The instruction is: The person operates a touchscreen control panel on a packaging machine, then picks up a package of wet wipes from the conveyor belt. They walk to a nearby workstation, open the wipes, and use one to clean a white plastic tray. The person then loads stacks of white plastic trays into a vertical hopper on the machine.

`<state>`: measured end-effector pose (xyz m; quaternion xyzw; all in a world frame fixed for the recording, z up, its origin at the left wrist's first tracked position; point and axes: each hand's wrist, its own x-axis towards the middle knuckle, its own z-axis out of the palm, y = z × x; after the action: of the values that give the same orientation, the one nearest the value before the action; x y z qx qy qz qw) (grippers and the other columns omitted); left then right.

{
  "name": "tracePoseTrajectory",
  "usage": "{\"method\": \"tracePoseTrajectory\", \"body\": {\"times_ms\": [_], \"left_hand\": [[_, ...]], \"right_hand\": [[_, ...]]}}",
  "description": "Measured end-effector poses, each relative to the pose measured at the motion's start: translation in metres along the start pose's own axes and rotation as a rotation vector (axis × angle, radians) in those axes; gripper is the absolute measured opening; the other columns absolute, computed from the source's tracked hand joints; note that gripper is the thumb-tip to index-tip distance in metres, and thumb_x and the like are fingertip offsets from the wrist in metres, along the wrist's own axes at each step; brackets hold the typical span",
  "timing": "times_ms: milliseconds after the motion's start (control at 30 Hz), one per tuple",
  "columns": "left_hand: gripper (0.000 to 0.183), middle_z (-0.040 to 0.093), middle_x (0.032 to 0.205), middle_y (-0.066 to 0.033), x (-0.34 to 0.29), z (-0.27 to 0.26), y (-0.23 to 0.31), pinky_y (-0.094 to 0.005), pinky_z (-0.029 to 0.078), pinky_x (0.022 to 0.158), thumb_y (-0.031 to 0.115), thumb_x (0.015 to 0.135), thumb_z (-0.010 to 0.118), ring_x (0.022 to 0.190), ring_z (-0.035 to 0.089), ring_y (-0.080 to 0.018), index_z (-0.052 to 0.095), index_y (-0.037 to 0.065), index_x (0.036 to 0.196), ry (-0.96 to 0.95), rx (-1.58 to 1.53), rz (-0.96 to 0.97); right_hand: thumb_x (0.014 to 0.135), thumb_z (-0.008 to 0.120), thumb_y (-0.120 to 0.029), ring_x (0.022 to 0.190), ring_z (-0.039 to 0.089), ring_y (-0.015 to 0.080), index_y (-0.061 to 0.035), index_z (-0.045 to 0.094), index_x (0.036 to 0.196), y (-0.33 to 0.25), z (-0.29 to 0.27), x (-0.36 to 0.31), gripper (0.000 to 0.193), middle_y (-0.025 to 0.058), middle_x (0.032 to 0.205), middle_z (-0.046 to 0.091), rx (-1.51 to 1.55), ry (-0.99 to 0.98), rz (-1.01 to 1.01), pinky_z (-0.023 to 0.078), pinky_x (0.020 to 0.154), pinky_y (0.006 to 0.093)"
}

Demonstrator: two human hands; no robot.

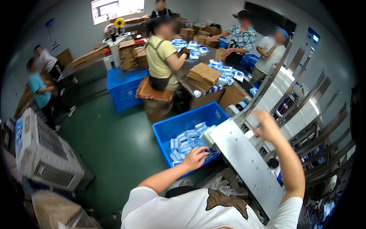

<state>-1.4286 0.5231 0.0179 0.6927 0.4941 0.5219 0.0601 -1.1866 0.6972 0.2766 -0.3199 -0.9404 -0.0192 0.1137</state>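
Note:
My left hand (195, 158) reaches over the near rim of a blue plastic crate (162, 137). Its fingers are spread and slightly bent, with no packet visible in them. Many small blue-and-white packets (187, 141) lie loose in the crate below. Raised on the other side, my right hand (268, 128) is beside the upright metal guide bars (263, 91) of a machine. Motion smears its fingers, so whether they hold anything is unclear. Between my arms runs the machine's flat metal plate (246, 162).
Across the crate, a person in a yellow shirt (162, 57) stands at a table with flat cardboard stacks (204, 76) and packets. More people work behind it. Stacked blue crates (126, 87) stand ahead left. A white air cooler (49, 152) is on the green floor (114, 141).

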Motion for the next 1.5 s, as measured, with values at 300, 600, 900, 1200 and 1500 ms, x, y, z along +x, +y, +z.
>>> {"method": "tracePoseTrajectory", "body": {"times_ms": [300, 600, 900, 1200, 1500], "left_hand": [[0.014, 0.058, 0.107, -0.0063, -0.314, -0.167, 0.13, -0.0389, 0.052, 0.082, 0.017, 0.077, 0.071, 0.102, 0.057, -0.0266, 0.061, 0.007, 0.077, -0.258, 0.505, -0.408], [0.022, 0.053, 0.103, -0.0095, -0.464, -0.405, 0.319, -0.042, 0.049, 0.081, 0.016, 0.073, 0.072, 0.101, 0.053, -0.0308, 0.058, 0.007, 0.088, 0.195, 1.246, -0.574], [0.02, 0.06, 0.105, -0.0113, -0.693, -0.579, 0.474, -0.041, 0.051, 0.087, 0.012, 0.079, 0.064, 0.105, 0.057, -0.0302, 0.066, 0.008, 0.099, 0.341, 1.379, -1.473], [0.081, 0.025, 0.151, -0.0146, -0.93, -0.541, 0.501, -0.0418, 0.03, 0.111, 0.028, 0.076, 0.073, 0.143, 0.018, -0.0296, 0.033, -0.001, 0.141, -0.322, 0.887, -2.119], [0.103, 0.004, 0.159, -0.0151, -0.956, -0.532, 0.432, -0.0471, 0.009, 0.119, 0.026, 0.071, 0.076, 0.147, 0.0, -0.0299, 0.014, -0.002, 0.149, 0.076, 1.048, -2.16]], "right_hand": [[0.076, 0.075, -0.026, 0.111, 0.057, 0.037, -0.0005, 0.053, 0.131, -0.186, 0.124, -0.178, 0.065, 0.0232, 0.119, 0.06, 0.577, -0.475, -0.463, 0.045, 0.097, 0.0405], [0.071, 0.078, -0.03, 0.106, 0.062, 0.0363, -0.0032, 0.05, 0.135, -0.262, 0.3, -0.287, 0.075, 0.0247, 0.118, 0.062, 0.417, -0.917, -0.353, 0.049, 0.093, 0.0419], [0.07, 0.076, -0.015, 0.085, 0.066, 0.031, -0.0003, 0.057, 0.125, -0.431, 0.363, -0.288, 0.06, 0.0191, 0.098, 0.067, 0.495, -0.865, -0.4, 0.052, 0.075, 0.0377], [0.076, 0.075, -0.012, 0.099, 0.064, 0.0253, 0.0004, 0.052, 0.132, -0.629, 0.32, -0.279, 0.062, 0.0181, 0.109, 0.065, 0.525, -0.937, -0.566, 0.051, 0.087, 0.0345], [0.075, 0.079, -0.02, 0.094, 0.066, 0.0273, -0.0026, 0.051, 0.133, -0.641, 0.308, -0.282, 0.066, 0.0179, 0.109, 0.065, 0.25, -0.936, -0.568, 0.053, 0.08, 0.0358]]}}
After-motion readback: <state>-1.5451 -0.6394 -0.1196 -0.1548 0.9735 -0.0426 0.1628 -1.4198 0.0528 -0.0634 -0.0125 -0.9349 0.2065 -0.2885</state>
